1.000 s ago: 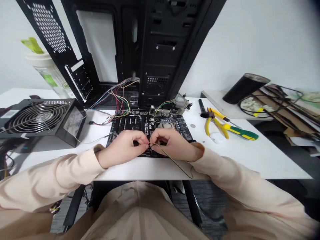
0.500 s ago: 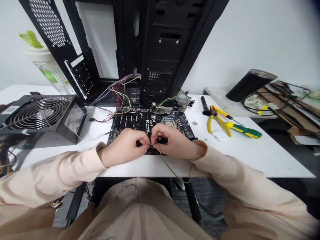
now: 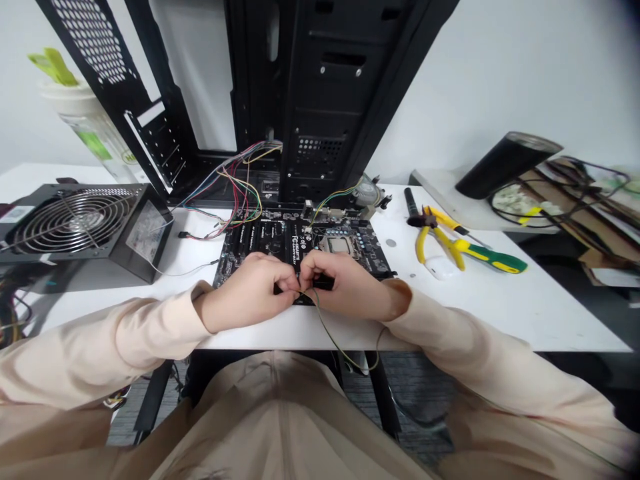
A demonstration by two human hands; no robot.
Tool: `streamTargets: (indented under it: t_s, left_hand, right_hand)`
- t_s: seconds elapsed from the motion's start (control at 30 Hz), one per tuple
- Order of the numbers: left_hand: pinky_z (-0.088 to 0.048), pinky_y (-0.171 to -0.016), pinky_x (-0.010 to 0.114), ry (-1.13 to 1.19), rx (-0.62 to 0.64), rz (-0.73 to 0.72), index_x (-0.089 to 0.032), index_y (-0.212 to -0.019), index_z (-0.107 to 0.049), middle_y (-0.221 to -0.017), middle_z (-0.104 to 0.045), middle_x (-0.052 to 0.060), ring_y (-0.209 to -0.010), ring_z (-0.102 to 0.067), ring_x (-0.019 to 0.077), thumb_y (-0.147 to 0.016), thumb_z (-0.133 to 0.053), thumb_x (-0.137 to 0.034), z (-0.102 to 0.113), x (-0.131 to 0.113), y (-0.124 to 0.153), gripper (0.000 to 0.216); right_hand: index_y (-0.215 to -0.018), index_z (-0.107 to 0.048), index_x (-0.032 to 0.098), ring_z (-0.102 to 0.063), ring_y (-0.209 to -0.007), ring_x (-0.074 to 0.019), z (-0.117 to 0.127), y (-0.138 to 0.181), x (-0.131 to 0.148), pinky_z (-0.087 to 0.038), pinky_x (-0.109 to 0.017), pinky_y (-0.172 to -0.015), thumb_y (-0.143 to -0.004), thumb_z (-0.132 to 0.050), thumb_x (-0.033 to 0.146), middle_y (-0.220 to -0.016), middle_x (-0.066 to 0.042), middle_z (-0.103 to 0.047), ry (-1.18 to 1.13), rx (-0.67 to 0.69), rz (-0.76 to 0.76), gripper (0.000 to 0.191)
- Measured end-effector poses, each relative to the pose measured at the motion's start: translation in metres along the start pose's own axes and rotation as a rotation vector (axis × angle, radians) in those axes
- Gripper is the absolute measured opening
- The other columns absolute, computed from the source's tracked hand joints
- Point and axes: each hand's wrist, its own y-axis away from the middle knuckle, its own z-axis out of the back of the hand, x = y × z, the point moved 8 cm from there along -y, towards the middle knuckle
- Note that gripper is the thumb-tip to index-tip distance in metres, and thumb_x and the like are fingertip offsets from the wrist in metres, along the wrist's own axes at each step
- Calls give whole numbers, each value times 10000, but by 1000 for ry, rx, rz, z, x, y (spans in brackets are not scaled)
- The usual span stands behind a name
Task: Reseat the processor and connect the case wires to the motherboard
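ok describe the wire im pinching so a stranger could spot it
Find the tall black computer case; the motherboard lies flat before it. At its near edge the left hand and right hand pinch one thin olive wire. Unlike the coloured wires by the case, it droops off the table.

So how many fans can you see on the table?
2. One sits in the power supply at the left of the table; a small cooler fan lies behind the motherboard, beside the case. More may be hidden.
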Motion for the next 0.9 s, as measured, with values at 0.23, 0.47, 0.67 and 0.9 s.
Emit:
streamTargets:
  t_s: [0.23, 0.47, 0.67, 0.9]
  left_hand:
    - [-396, -750, 282, -1, 3, 28, -197, -647, -634, -629, -659, -38, -634, -593, 120, -781, -572, -153, -2, 4, 1, 154]
    - [-400, -810, 306, 6, 39, 59, -196, -647, -633, -660, -668, -37, -660, -602, 123, -782, -580, -167, -4, 5, 1, 148]
    - [-400, -813, 293, -1, 29, 55, -197, -640, -616, -652, -663, -36, -656, -591, 118, -809, -558, -196, -4, 4, 2, 178]
    - [-399, -809, 287, 6, 10, 53, -195, -643, -615, -650, -665, -41, -657, -594, 114, -817, -568, -199, -3, 3, 2, 180]
  right_hand:
    - [-771, -538, 193, -621, -653, -86, 0, 1, -1, -486, -198, -630, -675, -533, 20, -717, 25, -678, -5, -17, -7, 199]
    - [-763, -568, 190, -631, -638, -80, 2, 3, 7, -483, -187, -621, -686, -544, 12, -712, 30, -691, 87, -23, 55, 196]
    - [-766, -570, 195, -628, -631, -79, 2, 3, 9, -480, -186, -614, -687, -533, 6, -715, 34, -691, 106, -23, 85, 208]
    - [-776, -578, 198, -649, -643, -86, 3, 3, 9, -489, -185, -627, -673, -530, -7, -725, 31, -704, 121, -23, 84, 234]
